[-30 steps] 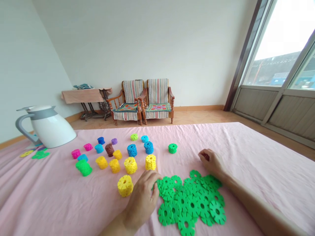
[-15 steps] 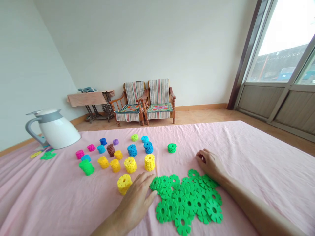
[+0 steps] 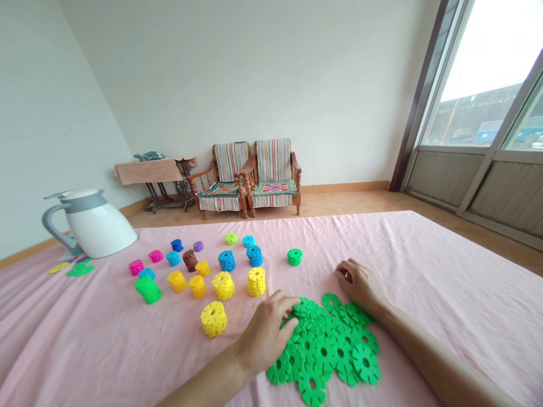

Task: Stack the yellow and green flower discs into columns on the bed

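Observation:
My left hand point(image 3: 269, 328) rests at the left edge of a loose, overlapping pile of green snowflake discs point(image 3: 324, 351). Its fingers reach over the nearest discs, thumb apart from them, and cover part of the pile. My right hand point(image 3: 360, 284) lies on the cloth just beyond the pile's right side. Its fingers are loosely bent, a gap shows by the thumb, and I see nothing in it. A short green disc stack point(image 3: 294, 257) stands beyond the pile, apart from both hands. Left of my left hand is a yellow disc stack point(image 3: 214, 319).
Several small disc stacks, among them a blue stack point(image 3: 227, 260), a brown stack point(image 3: 190, 260) and a bright green leaning stack point(image 3: 148, 290), stand on the pink tablecloth point(image 3: 102, 333). At the far left is a white jug point(image 3: 102, 226) with loose discs point(image 3: 80, 268) beside it.
My left hand has moved right, pushing the left-edge green discs inward toward the rest of the pile. The right hand stays in about the same place.

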A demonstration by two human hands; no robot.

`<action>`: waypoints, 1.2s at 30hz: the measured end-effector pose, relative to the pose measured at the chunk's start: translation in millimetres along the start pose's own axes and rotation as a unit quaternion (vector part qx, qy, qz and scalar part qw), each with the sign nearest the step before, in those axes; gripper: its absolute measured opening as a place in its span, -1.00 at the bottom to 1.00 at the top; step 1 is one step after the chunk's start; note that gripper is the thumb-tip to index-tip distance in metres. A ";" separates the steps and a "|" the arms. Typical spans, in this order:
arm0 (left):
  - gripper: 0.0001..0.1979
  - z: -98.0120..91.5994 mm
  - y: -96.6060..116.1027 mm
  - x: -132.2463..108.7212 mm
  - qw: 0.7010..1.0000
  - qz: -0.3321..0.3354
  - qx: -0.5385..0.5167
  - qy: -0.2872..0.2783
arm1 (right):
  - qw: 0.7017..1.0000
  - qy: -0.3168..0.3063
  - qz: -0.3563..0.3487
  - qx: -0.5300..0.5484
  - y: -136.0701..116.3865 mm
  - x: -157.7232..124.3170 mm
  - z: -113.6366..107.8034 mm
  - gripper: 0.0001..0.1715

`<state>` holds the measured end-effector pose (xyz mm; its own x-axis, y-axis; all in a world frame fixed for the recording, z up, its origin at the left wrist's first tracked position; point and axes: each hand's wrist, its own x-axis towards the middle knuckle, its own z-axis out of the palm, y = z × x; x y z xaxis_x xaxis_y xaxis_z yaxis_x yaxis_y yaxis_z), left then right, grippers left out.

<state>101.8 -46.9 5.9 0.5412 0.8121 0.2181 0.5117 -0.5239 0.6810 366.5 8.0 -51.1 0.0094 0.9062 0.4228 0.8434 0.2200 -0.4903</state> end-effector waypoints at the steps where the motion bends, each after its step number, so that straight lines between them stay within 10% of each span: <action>1: -0.62 0.2 0.7 -0.1 1.000 0.008 -0.006 0.008 | 1.000 0.002 0.000 0.003 -1.0 0.0 -0.4 -0.81; 16: -0.72 -7.5 -29.8 -29.0 0.989 0.017 0.111 0.097 | 0.953 -0.230 -0.137 0.142 -94.1 -15.0 -23.5 -0.52; 27: -0.72 -9.9 -32.3 -28.2 0.992 0.020 0.080 0.091 | 0.977 -0.179 -0.057 0.100 -76.8 -9.7 -8.1 -0.86; 36: -0.72 -11.6 -32.9 -27.3 0.993 0.016 0.079 0.082 | 0.953 -0.266 -0.062 0.130 -67.7 -6.0 -26.8 -0.51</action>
<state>62.5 -49.0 -14.4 0.4496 0.8187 0.3570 0.6011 -0.5730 0.5570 323.8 -21.9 0.0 -0.4133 0.9073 0.0777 0.6583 0.3567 -0.6629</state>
